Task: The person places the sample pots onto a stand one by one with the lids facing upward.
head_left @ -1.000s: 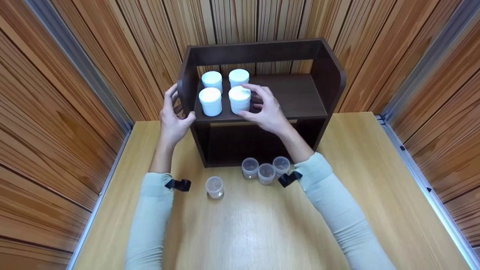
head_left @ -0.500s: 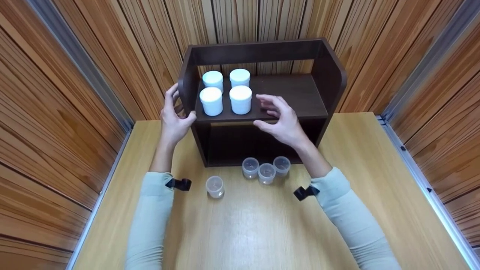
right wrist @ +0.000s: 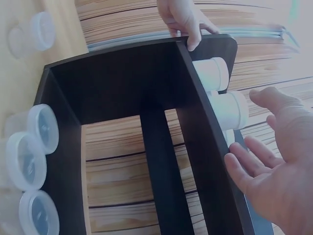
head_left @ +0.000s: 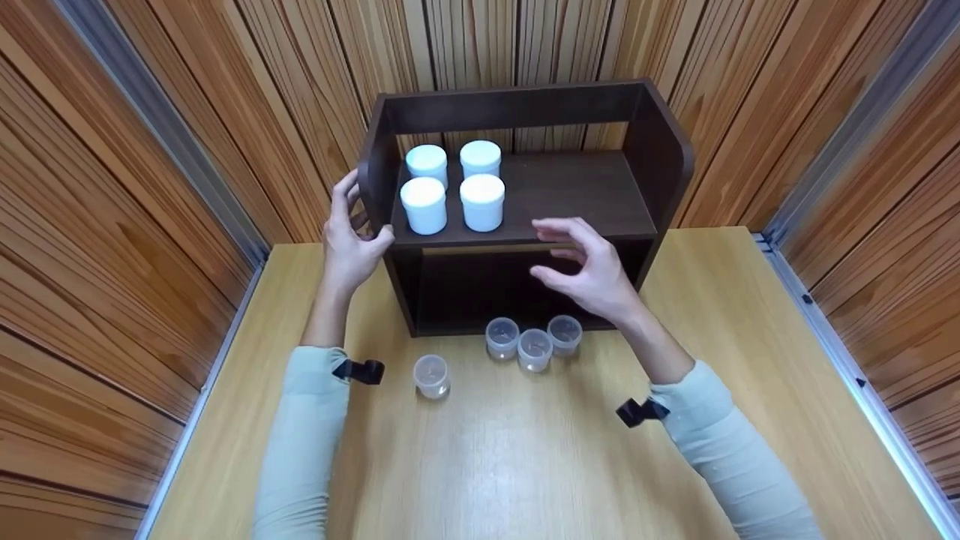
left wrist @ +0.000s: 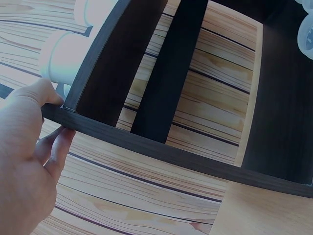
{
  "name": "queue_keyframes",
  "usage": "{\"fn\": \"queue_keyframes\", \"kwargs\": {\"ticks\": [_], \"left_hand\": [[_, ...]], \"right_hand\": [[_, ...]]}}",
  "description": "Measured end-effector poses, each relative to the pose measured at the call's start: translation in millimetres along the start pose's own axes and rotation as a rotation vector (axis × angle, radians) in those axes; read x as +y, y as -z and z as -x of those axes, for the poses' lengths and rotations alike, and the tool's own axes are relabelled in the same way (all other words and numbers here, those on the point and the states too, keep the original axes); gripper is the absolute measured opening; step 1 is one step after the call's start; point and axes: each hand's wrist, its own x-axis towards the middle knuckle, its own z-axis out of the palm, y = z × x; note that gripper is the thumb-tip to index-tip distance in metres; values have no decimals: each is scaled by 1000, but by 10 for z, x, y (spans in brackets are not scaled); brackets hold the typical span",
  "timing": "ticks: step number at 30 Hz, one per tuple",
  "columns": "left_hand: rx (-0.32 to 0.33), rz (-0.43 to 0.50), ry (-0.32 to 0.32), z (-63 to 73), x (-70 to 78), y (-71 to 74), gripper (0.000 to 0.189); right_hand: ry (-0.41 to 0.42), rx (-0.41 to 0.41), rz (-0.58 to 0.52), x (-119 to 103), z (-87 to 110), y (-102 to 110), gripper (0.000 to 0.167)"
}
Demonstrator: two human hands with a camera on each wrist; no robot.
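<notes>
A dark brown two-tier shelf (head_left: 577, 187) stands against the back of the table. My left hand (head_left: 351, 251) grips its left side panel, thumb at the front edge and fingers around the outside. On the upper tier, two white lidded jars, a left one (head_left: 424, 206) and a right one (head_left: 482, 202), stand in front of two more, a left rear jar (head_left: 427, 160) and a right rear jar (head_left: 481, 155). Empty, with fingers spread in a loose curve, my right hand (head_left: 596, 274) hovers before the shelf's front edge, right of the jars.
Three translucent cups, among them a middle cup (head_left: 535, 350), stand close together before the lower tier. A fourth similar cup (head_left: 432, 376) stands apart at the left on the wooden table (head_left: 487, 465). Wood-patterned walls (head_left: 97, 187) enclose the sides and back.
My right hand has let go of the right front jar and drawn back toward the lower right. The jar stays on the upper tier, and my left hand keeps its grip.
</notes>
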Motion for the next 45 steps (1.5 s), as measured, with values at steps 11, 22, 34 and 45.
{"fn": "queue_keyframes", "kwargs": {"ticks": [11, 22, 34, 45], "left_hand": [[0, -11, 9, -4, -2, 0, 81], [1, 8, 1, -8, -4, -6, 81], [-4, -9, 7, 7, 14, -7, 83], [0, -17, -1, 5, 12, 1, 82]], "right_hand": [[55, -3, 30, 126, 282, 167, 56], [52, -52, 4, 446, 638, 317, 59], [7, -57, 52, 909, 969, 466, 66], [-41, -76, 34, 1291, 1174, 400, 78]]}}
